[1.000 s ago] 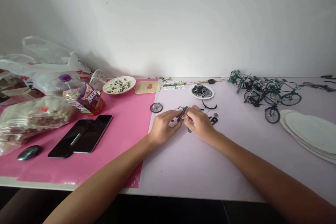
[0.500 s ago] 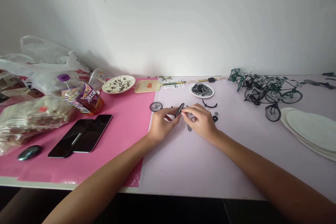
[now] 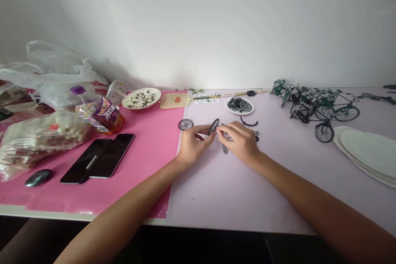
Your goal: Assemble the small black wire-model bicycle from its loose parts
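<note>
A small black spoked toy bicycle wheel (image 3: pixel 214 126) is pinched between the thumb and fingers of my left hand (image 3: pixel 194 143), tilted so its face partly shows. My right hand (image 3: pixel 239 138) closes its fingertips at the wheel's right side; whether they grip the wheel itself or a tiny part is too small to tell. Another spoked wheel (image 3: pixel 185 124) lies on the table just behind my left hand. A grey flat piece (image 3: pixel 225 149) shows under my right hand, and a curved black part (image 3: pixel 248 121) lies behind it. Other small pieces are partly hidden by my fingers.
A white plate (image 3: pixel 228 105) of black parts stands at the back, near a beige tray (image 3: pixel 163 103). Assembled toy bicycles (image 3: pixel 324 132) and stacked white plates (image 3: pixel 371 152) are on the right. Left are a bowl (image 3: pixel 141 99), bottle (image 3: pixel 100 111), phones (image 3: pixel 111 156), mouse (image 3: pixel 38 177) and plastic bags (image 3: pixel 71 78).
The wheel has turned in my fingers so more of its spoked face shows. Both hands stay close together around it. The whole view has shifted slightly.
</note>
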Demonstrator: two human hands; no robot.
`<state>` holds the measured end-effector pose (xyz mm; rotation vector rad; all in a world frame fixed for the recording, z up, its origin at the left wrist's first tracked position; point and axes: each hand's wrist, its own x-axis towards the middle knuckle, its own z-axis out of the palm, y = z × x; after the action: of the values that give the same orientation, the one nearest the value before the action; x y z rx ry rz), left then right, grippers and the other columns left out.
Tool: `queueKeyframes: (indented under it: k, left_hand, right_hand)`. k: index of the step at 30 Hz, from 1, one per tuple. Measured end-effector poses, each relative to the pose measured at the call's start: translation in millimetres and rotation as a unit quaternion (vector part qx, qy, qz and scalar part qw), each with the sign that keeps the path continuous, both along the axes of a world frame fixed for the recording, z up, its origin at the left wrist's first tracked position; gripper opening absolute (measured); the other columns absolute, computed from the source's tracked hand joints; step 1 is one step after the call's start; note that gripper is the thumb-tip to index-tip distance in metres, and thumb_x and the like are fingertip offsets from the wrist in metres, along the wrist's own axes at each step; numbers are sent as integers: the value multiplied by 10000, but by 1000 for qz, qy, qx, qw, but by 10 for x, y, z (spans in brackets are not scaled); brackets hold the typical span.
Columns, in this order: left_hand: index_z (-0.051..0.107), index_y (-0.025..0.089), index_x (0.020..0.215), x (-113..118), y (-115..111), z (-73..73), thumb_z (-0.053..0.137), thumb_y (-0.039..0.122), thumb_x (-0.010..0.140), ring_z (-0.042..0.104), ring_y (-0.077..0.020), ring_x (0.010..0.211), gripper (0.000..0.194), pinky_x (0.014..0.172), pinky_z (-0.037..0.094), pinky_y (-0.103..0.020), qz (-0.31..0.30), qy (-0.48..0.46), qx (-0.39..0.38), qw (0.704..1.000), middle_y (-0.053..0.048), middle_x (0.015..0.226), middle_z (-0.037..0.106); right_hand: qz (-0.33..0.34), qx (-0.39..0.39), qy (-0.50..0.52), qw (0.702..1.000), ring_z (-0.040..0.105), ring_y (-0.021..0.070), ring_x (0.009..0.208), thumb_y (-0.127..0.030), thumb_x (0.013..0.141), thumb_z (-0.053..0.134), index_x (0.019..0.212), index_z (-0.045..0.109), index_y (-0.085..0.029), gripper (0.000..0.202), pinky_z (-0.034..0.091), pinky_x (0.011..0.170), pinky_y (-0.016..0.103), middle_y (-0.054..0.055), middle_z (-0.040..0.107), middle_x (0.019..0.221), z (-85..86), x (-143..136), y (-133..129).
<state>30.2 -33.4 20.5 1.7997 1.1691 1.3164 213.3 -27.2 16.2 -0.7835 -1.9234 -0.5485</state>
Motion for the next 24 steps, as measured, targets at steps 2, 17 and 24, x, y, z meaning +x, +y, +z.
queueKeyframes:
  k: [2, 17, 24]
  left_hand:
    - [822, 207, 1037, 3, -14, 34, 742, 266, 860, 766, -194, 868, 203, 659, 576, -241, -1, 1, -7, 1000, -45, 973, 820]
    - [817, 163, 1013, 3, 7, -14, 737, 268, 870, 766, -193, 830, 195, 786, 630, -293, -36, -41, -13, 998, -51, 916, 813]
    - [815, 180, 1013, 5, 42, -132, 765, 292, 854, 749, -183, 785, 200, 769, 625, -300, 14, 9, 41, 999, -58, 916, 812]
  right_hand:
    - [-9, 13, -21, 1000, 656, 141, 634, -30, 903, 628, 868, 672, -219, 197, 493, 621, 282, -7, 726, 711, -2, 11, 10]
    - [14, -126, 61, 990, 642, 131, 601, -115, 933, 589, 841, 686, -218, 169, 481, 589, 260, 4, 724, 726, -103, -22, -27]
    - [108, -458, 287, 834, 637, 167, 569, -401, 922, 659, 848, 723, -190, 233, 518, 488, 278, 37, 718, 715, -124, -57, -89]
